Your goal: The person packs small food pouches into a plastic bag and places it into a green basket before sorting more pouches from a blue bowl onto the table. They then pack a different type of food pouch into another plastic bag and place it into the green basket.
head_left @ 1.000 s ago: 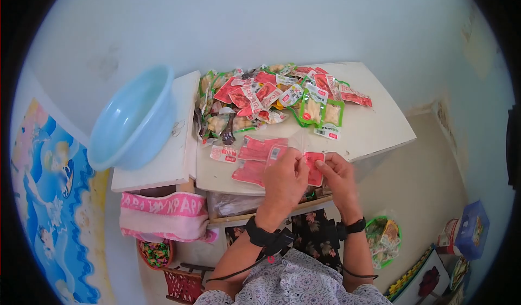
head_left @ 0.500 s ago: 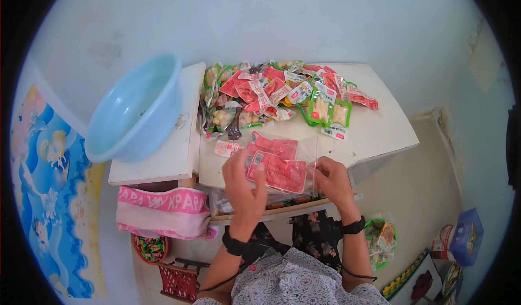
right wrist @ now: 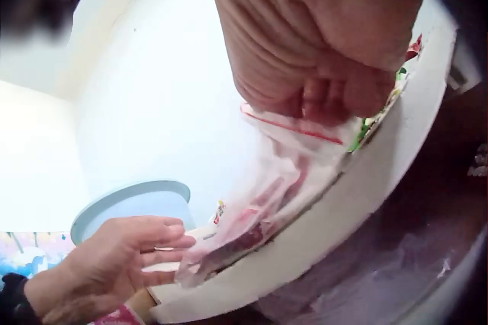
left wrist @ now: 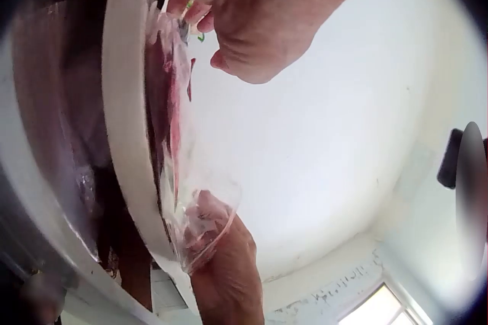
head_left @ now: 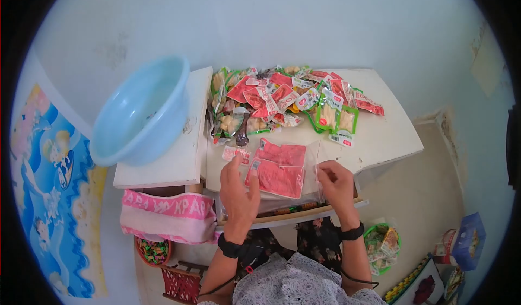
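A clear zip bag (head_left: pixel 311 166) lies near the front of the white table, with flat red snack packets (head_left: pixel 278 176) inside it. My right hand (head_left: pixel 337 184) pinches the mouth of the bag at its right end. In the right wrist view, a red zip strip (right wrist: pixel 293 125) runs across the plastic just below those fingers. At the bag's left side is my left hand (head_left: pixel 239 199), its fingers extended and its fingertips close to the red packets. A small red-and-white packet (head_left: pixel 236 154) lies just beyond the left fingertips.
A heap of snack packets (head_left: pixel 271 96) covers the table's back. To the left, a light blue basin (head_left: pixel 138 112) leans on a white board. Under the table's front edge is an open drawer (head_left: pixel 290 214); a pink-and-white towel (head_left: pixel 168 216) hangs to its left. A green basket (head_left: pixel 381 245) stands on the floor.
My hands were together over the bag's right part, with a red packet between them. The left hand has since moved left, and the packets now lie flatter, stacked inside the bag.
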`<state>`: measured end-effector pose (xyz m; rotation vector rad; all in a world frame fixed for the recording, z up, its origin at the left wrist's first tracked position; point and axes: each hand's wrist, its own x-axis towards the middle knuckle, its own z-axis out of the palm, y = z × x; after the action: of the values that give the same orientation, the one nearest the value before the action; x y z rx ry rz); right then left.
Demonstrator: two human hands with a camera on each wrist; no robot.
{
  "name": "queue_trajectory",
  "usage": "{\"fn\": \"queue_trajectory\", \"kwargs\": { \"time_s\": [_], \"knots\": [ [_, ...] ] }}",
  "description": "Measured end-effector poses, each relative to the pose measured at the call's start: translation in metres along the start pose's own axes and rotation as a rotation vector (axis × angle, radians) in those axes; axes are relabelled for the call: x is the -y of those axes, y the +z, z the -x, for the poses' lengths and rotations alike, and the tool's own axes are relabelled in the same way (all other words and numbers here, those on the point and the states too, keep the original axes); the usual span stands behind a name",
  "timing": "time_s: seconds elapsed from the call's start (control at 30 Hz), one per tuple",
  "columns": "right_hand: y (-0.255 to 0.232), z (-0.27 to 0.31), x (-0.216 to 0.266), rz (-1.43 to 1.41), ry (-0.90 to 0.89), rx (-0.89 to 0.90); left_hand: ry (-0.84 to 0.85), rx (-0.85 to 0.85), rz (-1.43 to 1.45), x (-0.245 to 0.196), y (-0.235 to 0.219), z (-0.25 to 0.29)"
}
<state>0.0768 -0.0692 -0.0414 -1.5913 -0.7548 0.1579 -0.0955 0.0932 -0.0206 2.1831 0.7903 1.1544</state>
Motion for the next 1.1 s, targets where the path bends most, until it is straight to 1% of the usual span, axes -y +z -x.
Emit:
{"fn": "queue_trajectory", "kwargs": {
  "time_s": [0.07,0.1,0.2,0.27,0.3,0.37,0.4,0.47,0.57,0.7,0.77,0.87,0.9,0.97,1.0,1.1],
  "knots": [
    [-0.004,-0.003,-0.003,-0.152,0.079,-0.112,0.068,-0.033,0.005,-0.001,-0.002,-0.016],
    [-0.005,-0.003,-0.004,-0.228,0.12,-0.169,0.11,-0.019,-0.051,-0.002,-0.001,-0.026],
    [-0.004,-0.009,-0.014,-0.17,0.096,-0.16,0.254,0.012,-0.199,-0.006,0.01,-0.066],
    [-0.004,-0.01,-0.017,-0.144,0.095,-0.093,0.362,0.02,-0.274,0.002,0.029,-0.089],
    [-0.006,-0.012,-0.017,-0.13,0.092,-0.059,0.387,0.024,-0.314,0.008,0.04,-0.099],
    [-0.013,-0.015,-0.014,-0.163,0.147,-0.021,0.433,0.031,-0.395,0.02,0.059,-0.117],
    [-0.016,-0.015,-0.013,-0.18,0.176,-0.001,0.413,0.045,-0.413,0.026,0.066,-0.124],
    [-0.017,-0.015,-0.014,-0.194,0.16,0.015,0.372,0.076,-0.448,0.028,0.074,-0.136],
    [-0.016,-0.015,-0.016,-0.189,0.151,0.008,0.263,0.17,-0.495,0.029,0.076,-0.149],
    [-0.016,-0.014,-0.017,-0.204,0.139,-0.009,0.27,-0.018,-0.346,0.028,0.074,-0.154],
    [-0.016,-0.013,-0.019,-0.218,0.139,-0.048,0.292,-0.106,-0.261,0.021,0.062,-0.154],
    [-0.018,-0.011,-0.02,-0.266,0.143,-0.106,0.121,-0.201,0.063,0.012,0.047,-0.15],
    [-0.018,-0.011,-0.02,-0.286,0.146,-0.127,0.066,-0.186,0.225,0.007,0.041,-0.146],
    [-0.023,-0.008,-0.006,-0.437,0.217,-0.162,-0.046,-0.151,0.55,-0.02,0.02,-0.134],
    [-0.024,-0.007,-0.001,-0.513,0.251,-0.179,-0.083,-0.114,0.638,-0.026,0.011,-0.13],
    [-0.028,-0.001,-0.004,-0.45,0.184,-0.263,-0.177,-0.002,0.873,-0.038,-0.009,-0.114]
  ]
}}
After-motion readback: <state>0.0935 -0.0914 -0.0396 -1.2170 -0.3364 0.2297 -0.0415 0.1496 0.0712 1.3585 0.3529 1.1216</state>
